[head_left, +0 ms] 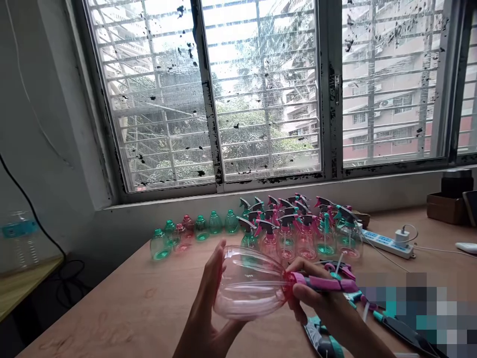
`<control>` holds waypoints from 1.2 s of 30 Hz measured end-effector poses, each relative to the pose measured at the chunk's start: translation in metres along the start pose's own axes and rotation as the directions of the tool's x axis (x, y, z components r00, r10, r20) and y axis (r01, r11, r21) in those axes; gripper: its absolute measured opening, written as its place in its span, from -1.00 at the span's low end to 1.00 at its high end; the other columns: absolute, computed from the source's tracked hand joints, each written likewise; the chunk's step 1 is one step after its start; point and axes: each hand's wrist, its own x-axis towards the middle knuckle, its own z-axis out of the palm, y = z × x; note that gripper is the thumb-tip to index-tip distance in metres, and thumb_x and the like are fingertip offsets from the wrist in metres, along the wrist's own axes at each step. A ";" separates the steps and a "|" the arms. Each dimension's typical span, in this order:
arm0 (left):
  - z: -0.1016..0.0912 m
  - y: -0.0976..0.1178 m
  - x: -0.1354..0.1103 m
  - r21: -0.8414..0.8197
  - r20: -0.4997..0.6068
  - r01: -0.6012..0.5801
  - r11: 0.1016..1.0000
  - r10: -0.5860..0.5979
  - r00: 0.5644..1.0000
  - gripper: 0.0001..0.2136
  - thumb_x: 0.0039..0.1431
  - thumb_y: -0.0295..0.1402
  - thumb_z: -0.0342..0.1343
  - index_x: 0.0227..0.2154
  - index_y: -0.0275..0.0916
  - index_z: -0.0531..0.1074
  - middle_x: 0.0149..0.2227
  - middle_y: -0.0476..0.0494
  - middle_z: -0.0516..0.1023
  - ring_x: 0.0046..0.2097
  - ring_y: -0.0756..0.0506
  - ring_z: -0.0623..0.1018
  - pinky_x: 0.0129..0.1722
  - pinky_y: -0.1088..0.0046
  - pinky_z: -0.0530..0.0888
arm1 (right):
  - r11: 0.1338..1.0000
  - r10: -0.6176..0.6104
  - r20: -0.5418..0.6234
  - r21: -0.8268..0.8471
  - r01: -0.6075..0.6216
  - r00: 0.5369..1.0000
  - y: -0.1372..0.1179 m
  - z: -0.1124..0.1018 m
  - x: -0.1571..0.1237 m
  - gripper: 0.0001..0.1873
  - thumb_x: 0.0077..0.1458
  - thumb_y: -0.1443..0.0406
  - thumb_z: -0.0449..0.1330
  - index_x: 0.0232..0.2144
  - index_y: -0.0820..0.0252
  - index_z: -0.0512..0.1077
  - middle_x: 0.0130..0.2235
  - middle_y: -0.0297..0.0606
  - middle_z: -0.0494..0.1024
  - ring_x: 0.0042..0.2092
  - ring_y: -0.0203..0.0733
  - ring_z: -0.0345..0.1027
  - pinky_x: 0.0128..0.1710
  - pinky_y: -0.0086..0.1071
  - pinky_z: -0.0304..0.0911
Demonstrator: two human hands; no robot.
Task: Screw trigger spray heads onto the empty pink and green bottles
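A clear pink spray bottle (pixel 249 286) is held on its side above the table, its base toward the left and its neck toward the right. My left hand (pixel 212 308) cups the base, with the thumb underneath and the fingers along the far side. On the neck sits a pink and dark grey trigger sprayer head (pixel 324 283). My right hand (pixel 316 293) grips the sprayer's collar between thumb and fingers. Loose sprayer heads, teal and grey (pixel 320 335) among them, lie on the table under and beside my right hand.
Bottles without heads, green (pixel 161 246) and pink, stand at the back left. Several bottles with sprayers (pixel 286 233) crowd the back middle. A power strip (pixel 387 242) with a charger and a cardboard box (pixel 445 208) are on the right. The window wall bounds the table (pixel 122 303).
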 end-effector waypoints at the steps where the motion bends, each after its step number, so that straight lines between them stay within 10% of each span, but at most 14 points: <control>1: 0.002 -0.001 0.000 0.009 -0.009 -0.021 1.000 0.021 1.000 -0.29 0.27 -0.12 0.17 0.38 0.26 -0.06 0.45 -0.07 0.10 0.37 -0.36 0.27 0.28 -0.06 0.34 | 0.999 0.005 0.011 0.036 -0.005 1.000 0.001 0.000 0.001 -0.64 0.11 0.04 0.37 -0.35 0.17 0.39 -0.53 -0.35 0.57 -0.62 -0.36 0.31 -0.59 -0.48 0.12; 8: -0.002 0.004 -0.001 0.081 -0.006 0.093 0.992 -0.093 0.996 -0.10 0.03 0.09 0.30 0.38 0.18 -0.02 0.43 -0.13 0.15 0.32 -0.46 0.33 0.29 -0.14 0.30 | 0.997 -0.021 -0.032 -0.075 0.018 0.999 -0.004 0.000 -0.001 -0.64 -0.01 0.12 0.48 -0.29 0.17 0.46 -0.45 -0.37 0.55 -0.52 -0.36 0.32 -0.53 -0.48 0.24; 36: 0.001 0.008 0.003 0.055 0.044 0.115 0.992 -0.118 0.992 -0.15 0.14 -0.02 0.28 0.39 0.24 -0.10 0.35 -0.10 0.30 0.37 -0.34 0.27 0.33 -0.04 0.25 | 1.000 -0.028 -0.035 -0.001 0.028 0.999 -0.013 -0.006 0.001 -0.75 0.13 0.16 0.39 -0.31 0.17 0.44 -0.49 -0.39 0.55 -0.55 -0.35 0.36 -0.55 -0.49 0.23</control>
